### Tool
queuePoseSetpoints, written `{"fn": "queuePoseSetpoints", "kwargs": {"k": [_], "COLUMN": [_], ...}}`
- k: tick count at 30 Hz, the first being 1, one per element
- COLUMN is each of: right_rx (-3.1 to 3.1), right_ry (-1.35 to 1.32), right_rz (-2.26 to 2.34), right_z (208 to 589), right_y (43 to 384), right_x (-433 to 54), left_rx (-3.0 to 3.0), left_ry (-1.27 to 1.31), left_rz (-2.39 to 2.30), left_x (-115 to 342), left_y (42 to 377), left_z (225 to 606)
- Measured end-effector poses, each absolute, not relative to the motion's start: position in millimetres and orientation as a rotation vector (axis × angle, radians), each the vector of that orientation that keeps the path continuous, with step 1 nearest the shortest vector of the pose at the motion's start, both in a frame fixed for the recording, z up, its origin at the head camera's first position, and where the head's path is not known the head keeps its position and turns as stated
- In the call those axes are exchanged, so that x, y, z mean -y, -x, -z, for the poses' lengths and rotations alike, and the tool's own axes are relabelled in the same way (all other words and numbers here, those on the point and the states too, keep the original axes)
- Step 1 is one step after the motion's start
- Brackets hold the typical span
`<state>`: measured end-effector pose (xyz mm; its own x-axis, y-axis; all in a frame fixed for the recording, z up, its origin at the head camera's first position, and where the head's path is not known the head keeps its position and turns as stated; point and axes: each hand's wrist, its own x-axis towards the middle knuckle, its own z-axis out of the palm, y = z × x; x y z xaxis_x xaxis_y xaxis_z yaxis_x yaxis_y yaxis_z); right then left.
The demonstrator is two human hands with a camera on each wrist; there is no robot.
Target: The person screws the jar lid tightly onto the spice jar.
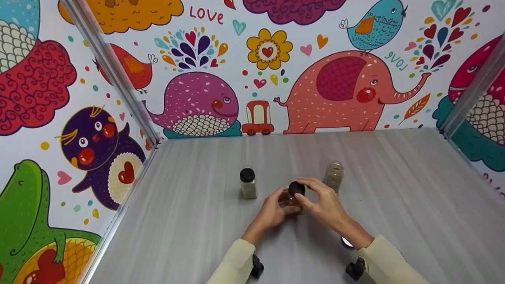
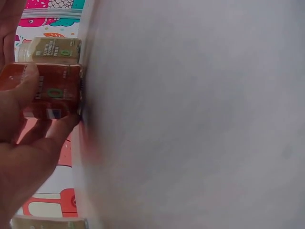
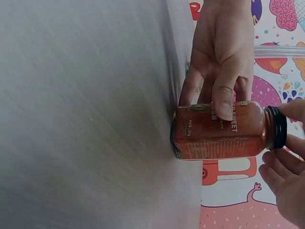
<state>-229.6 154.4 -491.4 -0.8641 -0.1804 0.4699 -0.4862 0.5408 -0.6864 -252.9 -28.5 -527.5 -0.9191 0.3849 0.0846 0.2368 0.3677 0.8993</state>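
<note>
A glass spice jar (image 3: pixel 219 136) of red powder stands on the table in front of me, its black lid (image 3: pixel 277 128) at its mouth. My left hand (image 1: pixel 272 211) grips the jar's body, thumb on one face and fingers round the other side. From above, my right hand (image 1: pixel 325 201) pinches the lid between thumb and fingers. Just behind that hand is a cumin powder jar (image 1: pixel 334 175) with no lid on its top. Off to the left, a second jar (image 1: pixel 248 188) of pale powder stands upright under a black lid.
A loose round lid (image 1: pixel 347 241), pale side up, lies partly hidden beneath my right wrist. The grey wood-grain table (image 1: pixel 189 221) meets a printed cartoon wall (image 1: pixel 272 86) at the back, with metal edge strips (image 1: pixel 114 71) at the sides.
</note>
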Motion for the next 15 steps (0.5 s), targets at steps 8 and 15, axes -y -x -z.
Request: {"fn": "queuePoseSetpoints", "kwargs": {"k": [8,15], "right_rx": [2.446,2.433], "right_ry": [-0.543,-0.539], "right_rz": [-1.249,-1.247], "right_z": [492.4,493.3], "right_y": [229.8,229.7], "right_x": [-153.4,-152.7], "left_rx": [-2.48,-2.487], "left_ry": [-0.565,-0.568], "left_rz": [-1.602,-1.601], "left_x": [27.4,27.8], "left_y": [253.4,253.0], "left_z": [527.9,528.2]}}
